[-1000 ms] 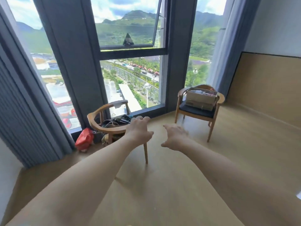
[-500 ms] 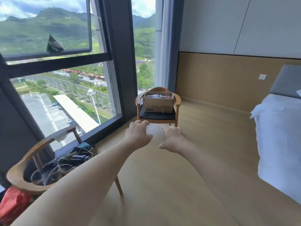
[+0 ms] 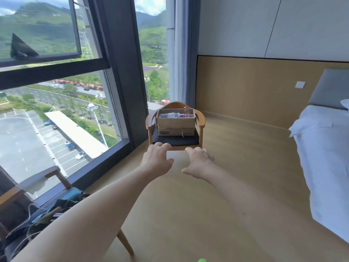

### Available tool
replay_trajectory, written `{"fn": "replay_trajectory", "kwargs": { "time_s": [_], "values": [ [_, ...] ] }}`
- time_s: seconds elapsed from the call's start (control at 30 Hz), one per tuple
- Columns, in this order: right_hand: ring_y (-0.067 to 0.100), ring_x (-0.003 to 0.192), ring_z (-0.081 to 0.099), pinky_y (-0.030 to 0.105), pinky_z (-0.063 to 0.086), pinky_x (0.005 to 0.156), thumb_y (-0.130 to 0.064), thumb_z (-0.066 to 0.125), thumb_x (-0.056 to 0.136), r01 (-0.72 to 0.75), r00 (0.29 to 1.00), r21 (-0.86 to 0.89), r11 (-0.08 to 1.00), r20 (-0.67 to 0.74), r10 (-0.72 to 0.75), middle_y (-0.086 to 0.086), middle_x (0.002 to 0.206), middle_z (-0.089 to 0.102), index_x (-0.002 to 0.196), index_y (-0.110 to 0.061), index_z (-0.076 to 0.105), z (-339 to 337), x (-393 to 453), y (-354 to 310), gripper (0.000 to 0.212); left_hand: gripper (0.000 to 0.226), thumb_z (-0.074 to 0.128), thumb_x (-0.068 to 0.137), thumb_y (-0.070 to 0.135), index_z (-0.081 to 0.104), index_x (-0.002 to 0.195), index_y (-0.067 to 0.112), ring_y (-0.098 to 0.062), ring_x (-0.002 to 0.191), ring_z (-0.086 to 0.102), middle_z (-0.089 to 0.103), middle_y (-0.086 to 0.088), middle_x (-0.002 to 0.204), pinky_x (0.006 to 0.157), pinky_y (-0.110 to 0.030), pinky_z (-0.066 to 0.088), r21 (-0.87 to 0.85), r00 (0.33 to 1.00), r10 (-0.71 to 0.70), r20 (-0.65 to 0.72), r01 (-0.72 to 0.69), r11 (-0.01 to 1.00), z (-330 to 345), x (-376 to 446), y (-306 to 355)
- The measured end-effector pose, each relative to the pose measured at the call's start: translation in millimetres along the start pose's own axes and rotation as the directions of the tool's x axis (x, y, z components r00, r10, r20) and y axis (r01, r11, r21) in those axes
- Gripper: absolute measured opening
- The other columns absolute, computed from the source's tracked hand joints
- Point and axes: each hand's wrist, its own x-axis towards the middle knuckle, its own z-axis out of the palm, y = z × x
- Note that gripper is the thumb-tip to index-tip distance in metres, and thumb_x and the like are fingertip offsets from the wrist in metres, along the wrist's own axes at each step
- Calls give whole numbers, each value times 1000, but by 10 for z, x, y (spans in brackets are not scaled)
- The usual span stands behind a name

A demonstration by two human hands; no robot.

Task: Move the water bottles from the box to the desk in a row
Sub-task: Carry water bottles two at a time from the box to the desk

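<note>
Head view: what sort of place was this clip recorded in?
Most likely a hotel room or bedroom, high up. A bed with white linen stands at the right, a floor-to-ceiling window overlooks a car park far below, and a wooden armchair carries the cardboard box.

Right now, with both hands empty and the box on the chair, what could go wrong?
1. The box is open, and one bottle lies on its side: it may roll if the box gets tipped.
2. The chair is still far from both hands.
3. No desk is in view.

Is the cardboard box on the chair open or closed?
Open: the cardboard box has no lid, and water bottles show inside.
</note>
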Motion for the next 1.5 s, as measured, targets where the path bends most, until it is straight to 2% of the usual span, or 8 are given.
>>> {"fn": "replay_trajectory", "kwargs": {
  "time_s": [0.2, 0.33, 0.57, 0.7, 0.9, 1.13, 1.27, 1.5],
  "values": [
    [31, 130, 46, 45, 44, 99, -50, 73, 85, 37, 999, 34, 999, -13, -37, 6, 137, 53, 145, -27, 43, -206, 1269, 351, 71, 51, 69, 91, 38, 54, 138, 27, -26, 121, 49, 56, -3, 131, 95, -45, 53, 59, 999, -22, 37, 20, 998, 162, 1256, 80],
    [31, 122, 49, 44, 45, 94, -51, 72, 83, 60, 998, 13, 998, -18, -60, 6, 129, 56, 135, -27, 49, -470, 2041, 566, 61, 51, 69, 90, 42, 55, 137, 26, -27, 120, 49, 57, -4, 131, 93, -43, 53, 58, 999, -37, 22, 36, 998, 192, 2039, 165],
    [32, 126, 48, 44, 45, 99, -50, 73, 83, 22, 999, 16, 1000, 27, -22, 7, 133, 55, 139, -26, 49, -588, 3104, 668, 65, 55, 67, 90, 41, 52, 140, 24, -29, 123, 47, 55, -5, 134, 96, -48, 50, 57, 996, -29, 86, 24, 998, 299, 3167, 97],
    [33, 125, 50, 44, 46, 98, -49, 74, 82, -18, 1000, 22, 1000, 21, 17, 8, 129, 56, 133, -25, 52, -553, 3814, 593, 60, 51, 66, 91, 41, 54, 137, 23, -30, 126, 45, 54, -6, 135, 99, -50, 48, 52, 992, 17, 125, -23, 998, 421, 3872, -150],
    [32, 128, 48, 43, 47, 97, -49, 74, 84, -85, 996, 35, 996, 5, 85, 8, 138, 54, 148, -26, 43, -289, 4956, 277, 75, 53, 65, 91, 41, 51, 140, 24, -32, 128, 43, 52, -8, 137, 98, -49, 46, 45, 979, 71, 190, -81, 996, 603, 5012, -774],
    [31, 128, 51, 45, 49, 99, -50, 75, 83, -146, 989, 82, 986, 20, 145, 6, 140, 54, 149, -27, 40, -206, 6211, -168, 77, 60, 65, 92, 41, 47, 146, 24, -32, 134, 42, 49, -9, 145, 105, -45, 44, 21, 959, 64, 275, -73, 997, 619, 6259, -1550],
    [32, 131, 49, 47, 47, 102, -49, 75, 84, -172, 984, 75, 982, 49, 169, 7, 145, 51, 154, -27, 35, -85, 6717, -220, 84, 62, 65, 92, 40, 46, 147, 22, -30, 133, 42, 48, -9, 147, 104, -42, 42, -34, 956, 71, 284, -64, 997, 734, 6707, -1789],
    [32, 130, 50, 46, 52, 98, -48, 77, 84, -227, 970, 98, 969, 109, 216, 6, 146, 50, 154, -28, 35, 125, 7565, 11, 83, 60, 65, 92, 42, 46, 146, 24, -31, 134, 42, 49, -9, 146, 103, -43, 44, -25, 942, 44, 332, -38, 999, 1125, 7468, -2082]
  ]
}}
